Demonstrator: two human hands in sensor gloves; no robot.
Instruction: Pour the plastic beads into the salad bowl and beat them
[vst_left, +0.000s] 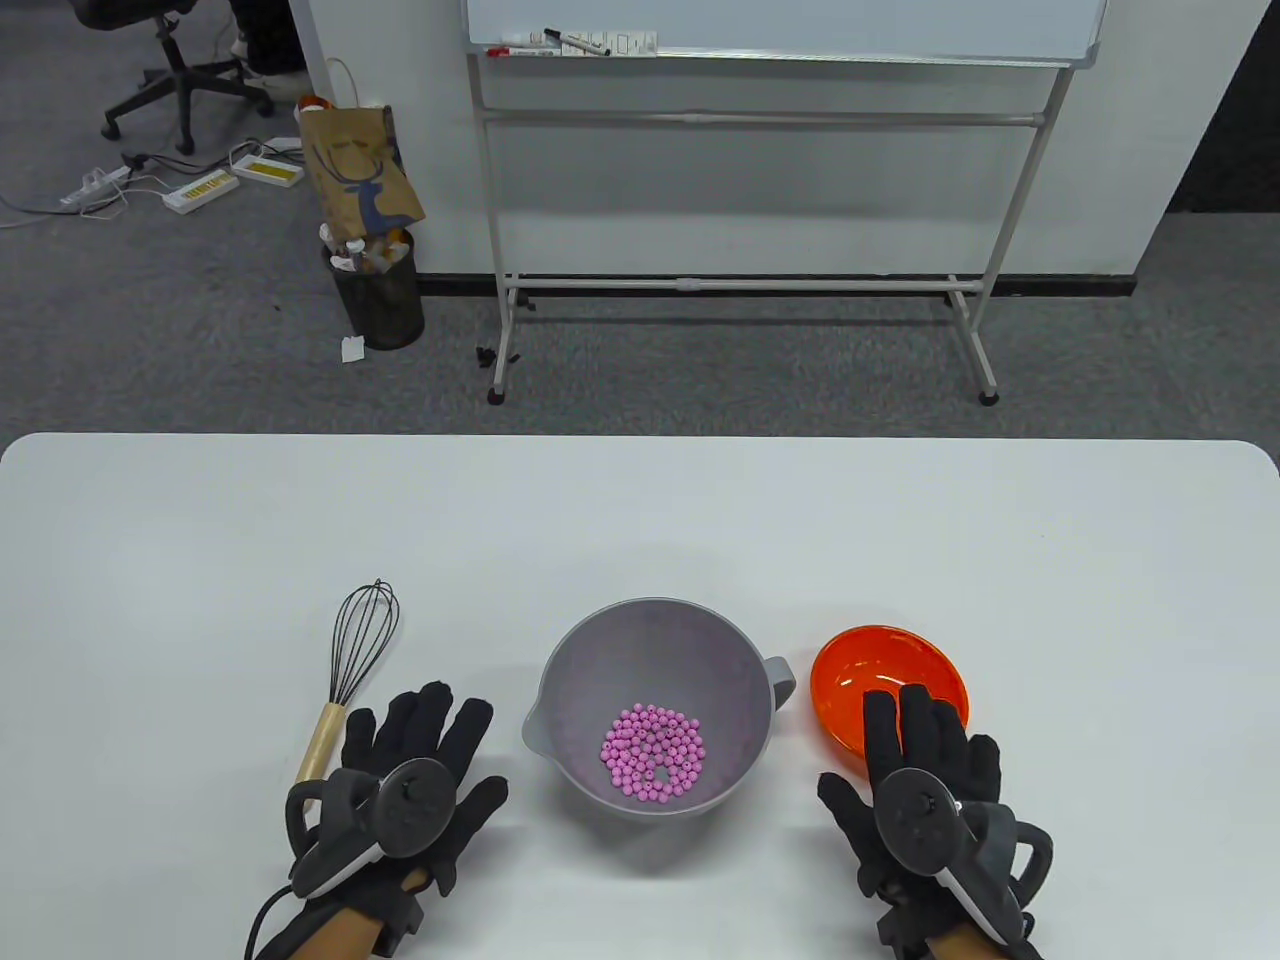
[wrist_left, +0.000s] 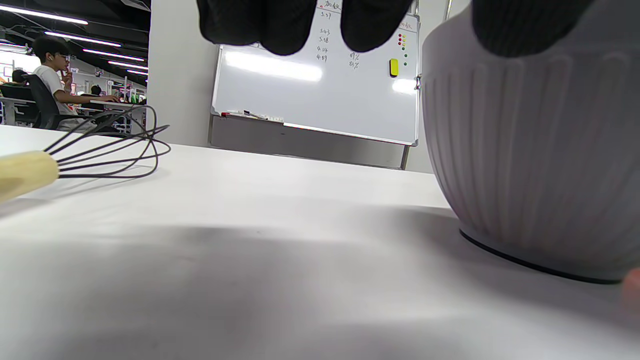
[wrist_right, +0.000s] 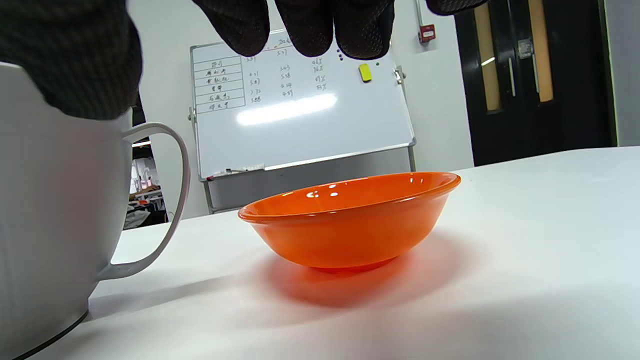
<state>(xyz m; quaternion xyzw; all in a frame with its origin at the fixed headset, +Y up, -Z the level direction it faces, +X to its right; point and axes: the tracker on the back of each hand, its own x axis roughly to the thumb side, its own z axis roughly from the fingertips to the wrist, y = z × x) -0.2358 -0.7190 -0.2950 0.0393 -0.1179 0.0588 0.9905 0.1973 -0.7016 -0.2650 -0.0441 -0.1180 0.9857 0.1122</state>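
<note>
Pink round plastic beads lie clustered in the ribbed grey salad bowl at surface centre. Both hands, left hand and right hand, are flat, fingers extended, holding nothing. The wire whisk with wooden handle lies left; the glossy orange bowl sits right.

A grey salad bowl with a side handle and pouring lip stands upright on the white surface. Pink plastic beads lie heaped in its bottom. Right of the salad bowl, just beside its handle, sits a shallow orange bowl, upright. Left of the salad bowl lies a whisk with black wires and a wooden handle.
</note>
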